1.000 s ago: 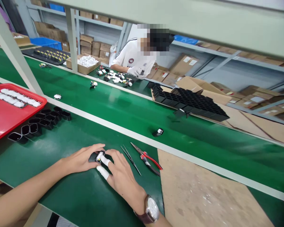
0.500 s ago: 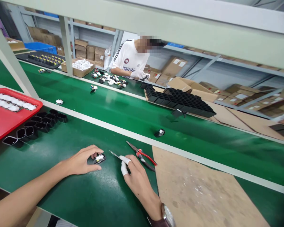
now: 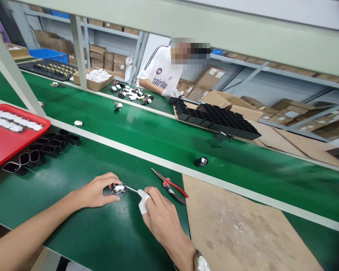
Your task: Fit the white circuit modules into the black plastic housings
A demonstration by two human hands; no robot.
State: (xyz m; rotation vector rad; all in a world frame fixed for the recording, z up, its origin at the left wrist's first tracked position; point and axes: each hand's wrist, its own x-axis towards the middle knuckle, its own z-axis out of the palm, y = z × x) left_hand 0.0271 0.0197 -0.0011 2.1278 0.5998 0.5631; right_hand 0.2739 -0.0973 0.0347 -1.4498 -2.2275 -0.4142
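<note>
My left hand (image 3: 97,191) rests on the green mat and pinches a small black and white part (image 3: 119,189) between thumb and fingers. My right hand (image 3: 158,214), with white finger cots and a wristwatch, grips thin metal tweezers (image 3: 131,189) whose tips touch the right side of that part. Red-handled cutters (image 3: 171,185) lie on the mat just right of my right hand.
A red tray (image 3: 5,141) with white parts sits at the left, several empty black housings (image 3: 42,147) beside it. Loose parts, one of them a black part (image 3: 201,162), ride the green conveyor. A brown cardboard sheet (image 3: 243,233) covers the right. A person works opposite beside stacked black trays (image 3: 217,119).
My right hand left the part, picked up the tweezers from the mat and brought their tips to the part. The black part on the conveyor moved right. My left hand stayed on the part.
</note>
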